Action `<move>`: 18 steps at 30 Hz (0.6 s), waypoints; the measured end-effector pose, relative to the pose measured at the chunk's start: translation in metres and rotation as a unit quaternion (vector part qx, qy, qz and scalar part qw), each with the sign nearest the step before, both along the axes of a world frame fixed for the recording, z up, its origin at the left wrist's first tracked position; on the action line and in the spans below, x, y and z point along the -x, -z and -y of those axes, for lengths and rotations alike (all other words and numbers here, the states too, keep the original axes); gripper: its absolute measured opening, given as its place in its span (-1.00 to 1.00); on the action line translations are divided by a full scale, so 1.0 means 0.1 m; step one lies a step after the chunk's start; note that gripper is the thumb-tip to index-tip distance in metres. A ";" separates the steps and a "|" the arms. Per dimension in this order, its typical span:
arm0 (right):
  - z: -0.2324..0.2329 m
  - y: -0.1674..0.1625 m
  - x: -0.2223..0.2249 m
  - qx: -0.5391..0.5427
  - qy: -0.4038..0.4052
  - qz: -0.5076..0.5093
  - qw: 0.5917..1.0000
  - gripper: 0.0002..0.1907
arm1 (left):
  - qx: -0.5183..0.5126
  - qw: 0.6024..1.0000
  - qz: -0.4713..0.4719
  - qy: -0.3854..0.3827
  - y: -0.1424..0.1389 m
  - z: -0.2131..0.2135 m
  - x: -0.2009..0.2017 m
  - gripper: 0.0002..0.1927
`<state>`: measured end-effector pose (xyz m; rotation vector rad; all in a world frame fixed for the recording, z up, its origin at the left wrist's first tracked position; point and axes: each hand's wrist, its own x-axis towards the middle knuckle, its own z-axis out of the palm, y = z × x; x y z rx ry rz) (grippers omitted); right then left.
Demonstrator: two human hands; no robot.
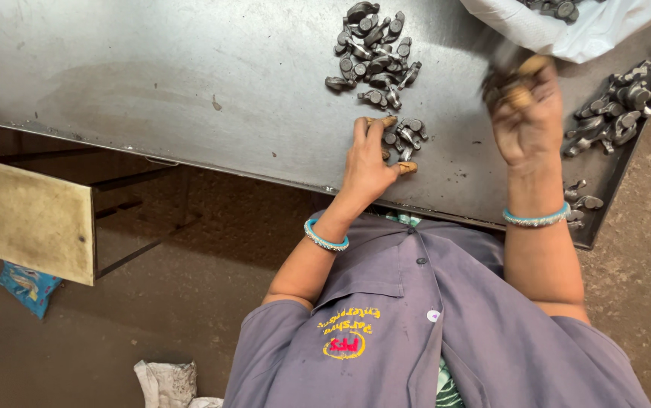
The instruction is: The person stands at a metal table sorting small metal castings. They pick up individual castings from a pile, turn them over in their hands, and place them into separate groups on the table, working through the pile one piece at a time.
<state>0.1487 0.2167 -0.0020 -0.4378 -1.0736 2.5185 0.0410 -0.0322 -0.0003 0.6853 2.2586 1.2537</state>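
My left hand (367, 162) lies flat on the grey metal table (189, 83), fingers spread. Its fingertips and thumb touch a small cluster of dark metal parts (405, 136). A bigger pile of the same forged parts (374, 49) sits just beyond it. My right hand (525, 113) is raised and blurred, its fingers curled around a few metal parts (503, 79), just below a white bag (567, 30). Both wrists wear turquoise bangles.
Another pile of parts (612, 109) lies at the table's right side, and a few loose ones (582, 204) sit near its front edge. The bag holds more parts. On the floor at the left are a square board (34, 219), a blue packet (27, 287) and a crumpled sack (167, 381).
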 end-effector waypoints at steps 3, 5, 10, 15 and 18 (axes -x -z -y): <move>0.27 -0.10 0.20 -0.159 0.004 0.027 0.987 -0.64 | -0.012 1.000 -0.026 -0.003 -0.09 0.01 0.02 -0.21; 0.50 -0.12 0.31 -0.456 -0.057 0.112 0.881 -0.56 | -0.018 0.997 -0.071 0.005 -0.21 0.01 0.05 -0.25; 0.80 -0.09 0.31 -0.726 -0.087 0.120 0.671 -0.49 | 0.025 0.987 -0.132 0.086 -0.64 0.00 -0.08 -0.36; 0.80 -0.06 0.17 -0.735 -0.051 0.193 0.648 -0.62 | -0.126 0.847 -0.371 0.359 -1.23 -0.49 -0.96 -0.71; 0.80 -0.10 0.06 -0.555 -0.047 0.405 0.725 -0.67 | -0.261 0.760 -0.317 0.504 -1.51 -0.72 -1.68 -0.72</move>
